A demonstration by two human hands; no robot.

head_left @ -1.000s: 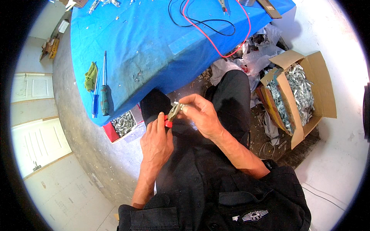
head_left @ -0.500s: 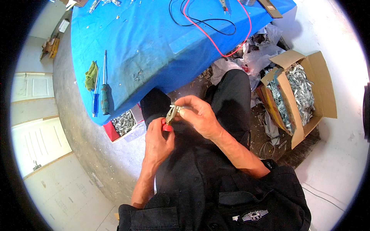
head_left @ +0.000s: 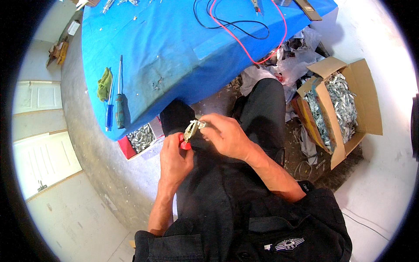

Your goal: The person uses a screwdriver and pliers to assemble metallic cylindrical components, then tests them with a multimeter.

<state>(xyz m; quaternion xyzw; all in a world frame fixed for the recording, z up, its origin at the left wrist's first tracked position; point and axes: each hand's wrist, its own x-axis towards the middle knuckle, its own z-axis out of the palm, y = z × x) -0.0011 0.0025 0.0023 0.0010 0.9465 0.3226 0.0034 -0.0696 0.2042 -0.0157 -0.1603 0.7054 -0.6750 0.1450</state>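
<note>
Red-handled pliers [head_left: 188, 132] stand in my left hand [head_left: 173, 159], whose fingers are wrapped round the grips above my lap. Their metal jaws point up and away from me. A small silvery metal piece [head_left: 201, 124] is pinched between thumb and forefinger of my right hand [head_left: 227, 137], right beside the jaws. Whether the jaws grip that piece is too small to tell.
Ahead lies a blue-covered table [head_left: 174, 48] with two screwdrivers [head_left: 119, 111], a green cloth [head_left: 104, 84] and red and black cables [head_left: 238, 41]. A cardboard box [head_left: 334, 126] of metal strips stands at right; a smaller box [head_left: 127, 149] of metal parts sits below the table's left edge.
My left hand and the pliers have shifted slightly left and down. My right hand has turned a little, its fingers now lower beside the jaws, still pinching the metal piece.
</note>
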